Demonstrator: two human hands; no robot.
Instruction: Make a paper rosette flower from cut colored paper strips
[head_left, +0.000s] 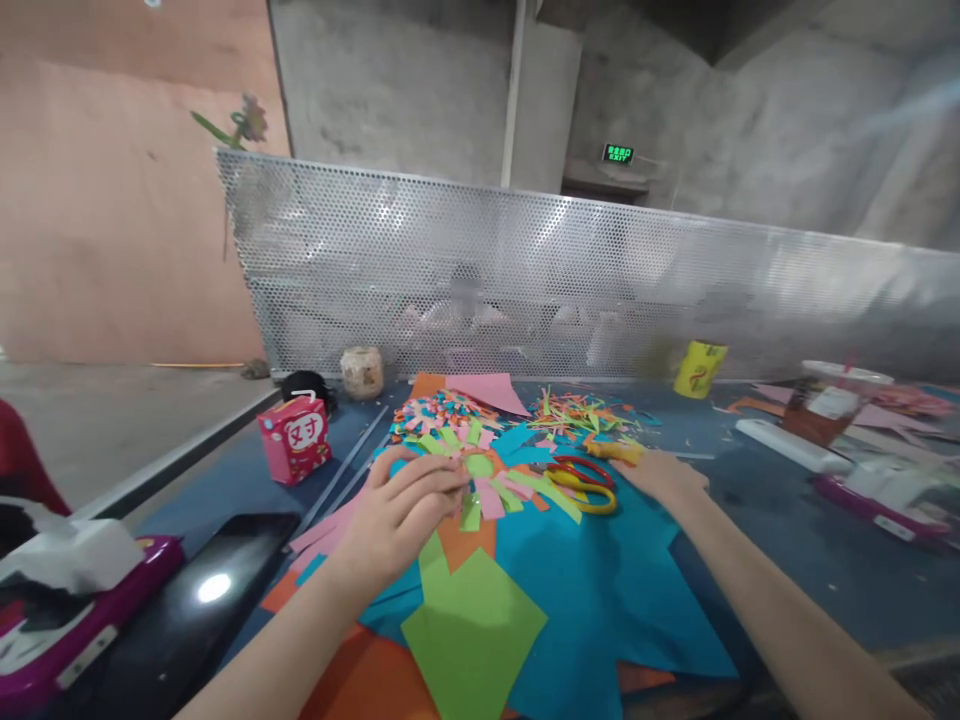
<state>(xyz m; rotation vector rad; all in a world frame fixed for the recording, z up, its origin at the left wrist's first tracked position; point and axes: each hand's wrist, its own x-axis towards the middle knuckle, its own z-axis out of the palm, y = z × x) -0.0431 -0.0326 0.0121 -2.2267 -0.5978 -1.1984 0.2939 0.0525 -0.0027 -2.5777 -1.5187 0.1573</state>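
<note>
My left hand [401, 510] rests on a pile of coloured paper strips [480, 480], its fingers curled and pressed together on the strips. My right hand [664, 475] reaches forward and closes on a yellow-orange stick [615, 450] lying just past the scissors. Scissors with red and yellow handles [585, 485] lie between my two hands on blue paper [600, 590]. A green paper sheet [472, 625] and orange sheets lie nearer to me.
A pink carton [295, 438] stands at the left, a black phone [199, 590] and a magenta case with tissue [67, 600] nearer. Paper scraps [577, 410], a yellow cup [699, 368], a small jar [362, 371] and a perforated metal screen [570, 270] are behind. Clutter lies at the right.
</note>
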